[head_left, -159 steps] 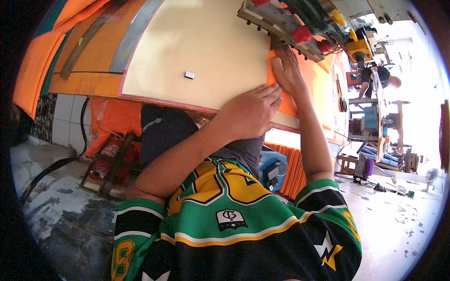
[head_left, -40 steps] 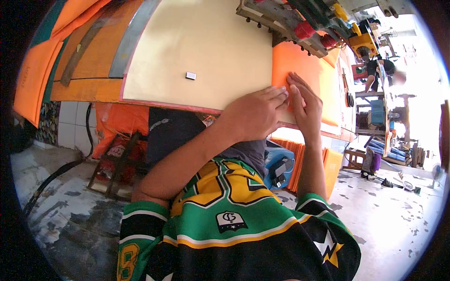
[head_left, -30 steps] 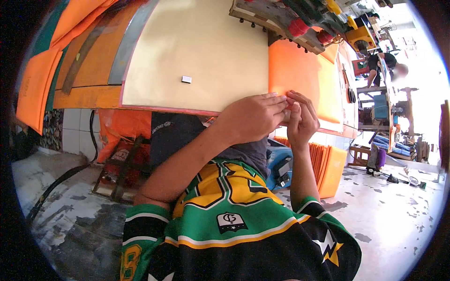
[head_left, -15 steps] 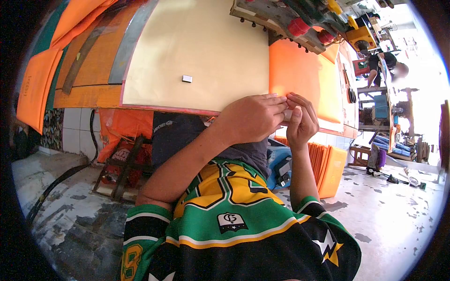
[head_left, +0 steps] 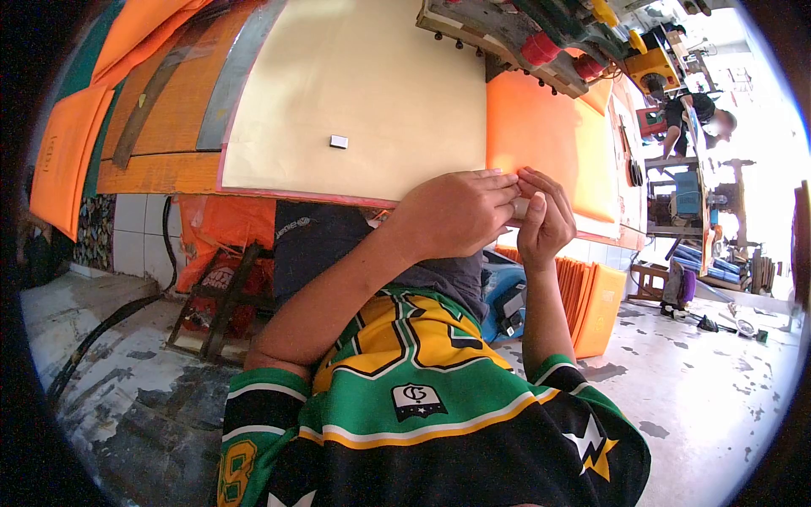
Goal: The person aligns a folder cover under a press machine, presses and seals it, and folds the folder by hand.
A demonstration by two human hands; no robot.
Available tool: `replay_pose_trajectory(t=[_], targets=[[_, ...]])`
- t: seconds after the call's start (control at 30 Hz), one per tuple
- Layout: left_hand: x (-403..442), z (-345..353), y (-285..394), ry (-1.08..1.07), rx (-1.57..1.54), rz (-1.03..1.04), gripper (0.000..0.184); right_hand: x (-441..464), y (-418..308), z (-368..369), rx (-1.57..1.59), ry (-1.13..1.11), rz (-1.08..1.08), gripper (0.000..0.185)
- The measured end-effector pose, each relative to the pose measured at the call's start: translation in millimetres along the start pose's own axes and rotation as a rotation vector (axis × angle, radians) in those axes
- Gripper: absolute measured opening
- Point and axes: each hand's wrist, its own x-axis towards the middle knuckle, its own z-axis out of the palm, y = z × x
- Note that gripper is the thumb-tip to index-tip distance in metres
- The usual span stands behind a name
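Note:
My left hand [head_left: 460, 213] reaches across the table's near edge, its fingers pressed together and pointing right. Facing it, my right hand [head_left: 547, 221] has curled fingers and a raised thumb. Their fingertips meet over the near edge of an orange sheet [head_left: 541, 127]; what they pinch, if anything, is hidden between them. To the left of the orange sheet lies a wide cream sheet [head_left: 363, 84] with a pinkish border. On it rests a small white block with a dark side [head_left: 339, 142].
A heavy machine [head_left: 524, 34] with red parts stands at the table's far side. Orange folders [head_left: 63, 165] lie at the left end. Below the table, more orange folders [head_left: 596, 308] stand stacked on the right. Another person [head_left: 694, 110] works at the far right.
Both hands stay almost exactly where they were, fingertips still together. The view has shifted very slightly; the sheets and the small block lie as before.

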Motion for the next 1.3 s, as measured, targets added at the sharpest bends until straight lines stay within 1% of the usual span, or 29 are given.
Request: replay_pose_trajectory(t=[0.67,0.83,1.3], targets=[[0.5,0.5,-0.9,-0.004,-0.003,0.02,0.044,0.8,-1.1,0.0,0.008,0.004,0.005,0.036],[1.3,0.1,-0.2,0.004,-0.041,-0.005,0.043,-0.2,-0.5,-0.2,0.001,0.001,0.007,0.036],[0.9,-1.1,-0.5,-0.015,-0.016,0.003,0.045,0.4,-1.1,0.7,0.011,0.008,0.017,0.037]])
